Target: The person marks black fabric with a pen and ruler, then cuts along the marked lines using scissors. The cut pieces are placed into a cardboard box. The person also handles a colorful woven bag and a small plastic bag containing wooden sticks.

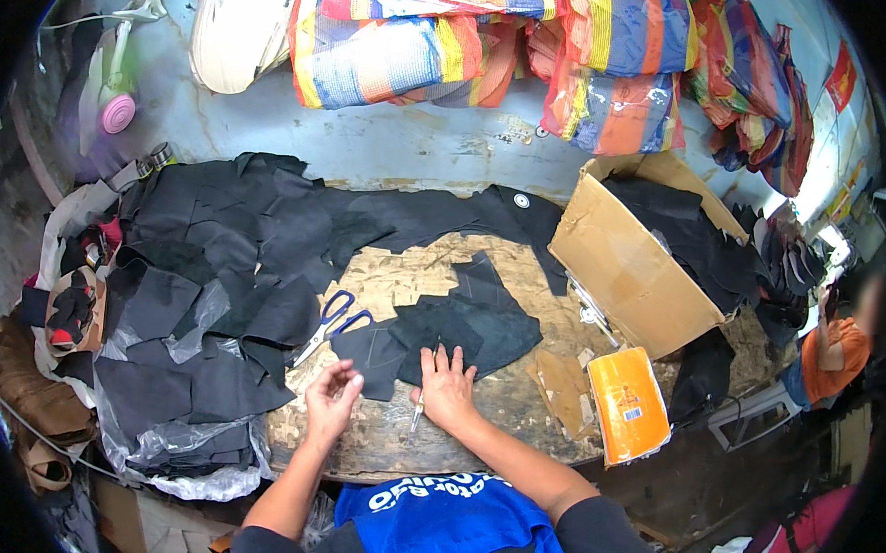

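Note:
My right hand (446, 385) lies flat on the near edge of a dark fabric piece (465, 328) on the worn wooden table (517, 396), with a thin pen-like tool (417, 412) gripped under its palm. My left hand (332, 399) hovers just left of it, fingers loosely curled and holding nothing, next to a smaller dark cut piece (371, 353). Blue-handled scissors (332, 323) lie beyond my left hand.
Several black fabric cut-offs (224, 255) pile up at left, some on clear plastic (188, 458). An open cardboard box (629, 271) of dark pieces stands at right, an orange packet (629, 404) near it. Striped bags (496, 39) hang on the wall. Another person (840, 347) sits far right.

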`<state>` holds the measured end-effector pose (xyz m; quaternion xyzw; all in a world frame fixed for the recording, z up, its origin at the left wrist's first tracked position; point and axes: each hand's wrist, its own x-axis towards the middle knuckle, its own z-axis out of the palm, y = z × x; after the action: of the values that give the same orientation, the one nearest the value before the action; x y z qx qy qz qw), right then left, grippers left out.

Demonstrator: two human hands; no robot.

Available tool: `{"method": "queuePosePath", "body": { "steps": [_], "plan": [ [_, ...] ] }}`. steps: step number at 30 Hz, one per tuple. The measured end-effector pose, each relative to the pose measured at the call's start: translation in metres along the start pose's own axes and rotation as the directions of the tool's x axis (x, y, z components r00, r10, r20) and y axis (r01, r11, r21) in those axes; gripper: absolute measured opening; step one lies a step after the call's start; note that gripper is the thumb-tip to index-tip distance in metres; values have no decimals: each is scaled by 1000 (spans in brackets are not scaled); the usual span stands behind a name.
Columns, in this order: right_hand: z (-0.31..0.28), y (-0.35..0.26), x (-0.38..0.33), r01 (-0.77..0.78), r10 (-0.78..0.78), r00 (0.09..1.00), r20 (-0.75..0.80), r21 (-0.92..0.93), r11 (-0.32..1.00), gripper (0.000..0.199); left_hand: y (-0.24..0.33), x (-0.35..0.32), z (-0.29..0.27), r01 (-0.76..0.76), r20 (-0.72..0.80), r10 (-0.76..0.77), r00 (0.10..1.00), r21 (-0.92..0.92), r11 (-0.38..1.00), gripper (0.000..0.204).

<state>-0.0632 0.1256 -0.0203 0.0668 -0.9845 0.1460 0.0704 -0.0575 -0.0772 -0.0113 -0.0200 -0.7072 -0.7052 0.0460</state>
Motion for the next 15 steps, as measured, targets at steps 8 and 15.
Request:
{"method": "queuePosePath", "body": {
  "steps": [8,15],
  "plan": [
    [-33,37,35,-129,102,988,114,259,957,45,-20,-31,-23,-499,403,306,863,585,639,30],
    [-154,109,58,105,640,737,-216,973,208,29,-13,-31,-18,-498,426,274,862,620,606,29]
  ]
}}
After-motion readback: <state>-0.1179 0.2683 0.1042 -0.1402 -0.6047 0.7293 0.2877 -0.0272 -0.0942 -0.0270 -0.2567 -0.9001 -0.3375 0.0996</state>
